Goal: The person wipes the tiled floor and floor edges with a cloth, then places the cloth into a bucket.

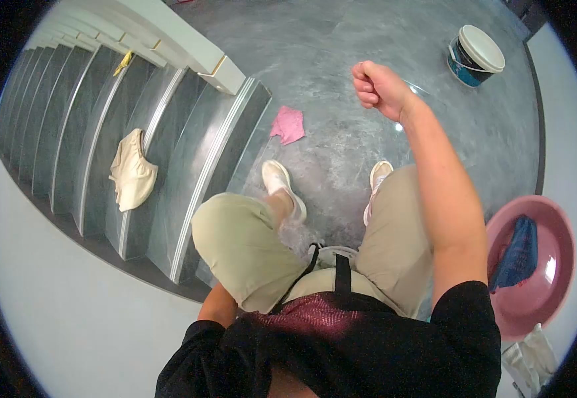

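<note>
My right hand (382, 89) is raised in front of me over the grey floor, its fingers curled into a fist with nothing showing in them. My left hand is hidden; only part of that arm (218, 306) shows beside my bent left knee. A pink cloth (288, 125) lies on the floor beyond my left shoe, apart from both hands. On the stairs to the left, a cream garment that looks like underpants (133, 171) drapes over a step edge.
To the right stands a pink basin (557, 292) with a dark blue cloth (518, 255) inside. A lidded bucket (475, 56) is near the far right wall. White cloth (537, 358) lies below the basin. Grey stairs (189, 166) drop away left, with a yellow cloth (123, 63) on one.
</note>
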`<move>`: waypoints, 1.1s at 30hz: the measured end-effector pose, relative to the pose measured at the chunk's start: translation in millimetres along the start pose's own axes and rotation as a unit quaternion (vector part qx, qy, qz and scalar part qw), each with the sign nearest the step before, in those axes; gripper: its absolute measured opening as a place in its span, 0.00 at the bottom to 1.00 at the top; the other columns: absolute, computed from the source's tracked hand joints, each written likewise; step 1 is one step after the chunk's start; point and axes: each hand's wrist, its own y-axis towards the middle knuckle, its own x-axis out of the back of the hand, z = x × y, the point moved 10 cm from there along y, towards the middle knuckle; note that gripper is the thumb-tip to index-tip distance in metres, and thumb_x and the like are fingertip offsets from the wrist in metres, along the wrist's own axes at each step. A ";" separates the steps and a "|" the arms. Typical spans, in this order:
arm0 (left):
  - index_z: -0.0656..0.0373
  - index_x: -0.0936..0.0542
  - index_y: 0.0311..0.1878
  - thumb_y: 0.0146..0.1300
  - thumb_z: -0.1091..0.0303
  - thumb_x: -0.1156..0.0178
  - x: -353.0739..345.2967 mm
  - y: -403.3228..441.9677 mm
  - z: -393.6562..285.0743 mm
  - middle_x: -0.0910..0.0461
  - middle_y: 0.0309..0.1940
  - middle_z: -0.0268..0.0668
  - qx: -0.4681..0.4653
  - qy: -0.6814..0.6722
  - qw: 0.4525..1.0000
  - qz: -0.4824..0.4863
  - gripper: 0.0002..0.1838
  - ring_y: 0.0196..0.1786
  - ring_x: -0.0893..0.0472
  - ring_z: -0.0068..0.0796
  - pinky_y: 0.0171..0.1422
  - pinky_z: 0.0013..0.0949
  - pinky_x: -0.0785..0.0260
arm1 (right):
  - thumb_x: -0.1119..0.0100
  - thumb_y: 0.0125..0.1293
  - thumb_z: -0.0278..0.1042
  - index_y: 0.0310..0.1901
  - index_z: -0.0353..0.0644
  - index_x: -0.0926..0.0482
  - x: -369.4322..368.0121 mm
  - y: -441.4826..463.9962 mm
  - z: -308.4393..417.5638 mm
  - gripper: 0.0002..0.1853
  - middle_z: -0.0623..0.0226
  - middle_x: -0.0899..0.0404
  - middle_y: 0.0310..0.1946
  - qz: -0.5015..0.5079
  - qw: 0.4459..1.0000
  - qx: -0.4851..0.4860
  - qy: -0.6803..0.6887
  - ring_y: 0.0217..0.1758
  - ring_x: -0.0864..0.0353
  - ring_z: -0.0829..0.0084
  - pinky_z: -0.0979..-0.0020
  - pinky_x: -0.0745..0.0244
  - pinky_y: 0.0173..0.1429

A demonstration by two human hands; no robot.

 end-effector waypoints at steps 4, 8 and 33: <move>0.60 0.28 0.62 0.62 0.71 0.42 -8.9 -13.6 22.9 0.47 0.71 0.60 0.005 -0.019 1.000 0.008 0.23 0.72 0.42 0.59 0.73 0.46 0.44 | 0.50 0.64 0.38 0.28 0.49 0.30 10.1 1.9 -25.0 0.08 0.78 0.35 0.21 -0.072 0.978 -0.026 -0.194 0.20 0.39 0.84 0.77 0.43 0.24; 0.60 0.27 0.62 0.62 0.70 0.42 -16.1 -17.8 57.7 0.47 0.71 0.60 0.020 -0.037 0.999 0.008 0.23 0.72 0.42 0.59 0.73 0.46 0.44 | 0.49 0.61 0.43 0.23 0.45 0.24 21.9 13.2 -90.0 0.14 0.69 0.24 0.21 -0.054 0.910 -0.168 -0.375 0.20 0.27 0.77 0.69 0.32 0.25; 0.55 0.26 0.62 0.65 0.72 0.46 32.8 145.3 21.7 0.45 0.72 0.52 0.104 -0.096 0.978 -0.156 0.21 0.73 0.40 0.47 0.68 0.39 0.37 | 0.40 0.59 0.49 0.44 0.42 0.18 33.6 401.8 -293.7 0.20 0.55 0.20 0.50 0.126 0.588 -0.041 -0.798 0.57 0.23 0.57 0.56 0.28 0.58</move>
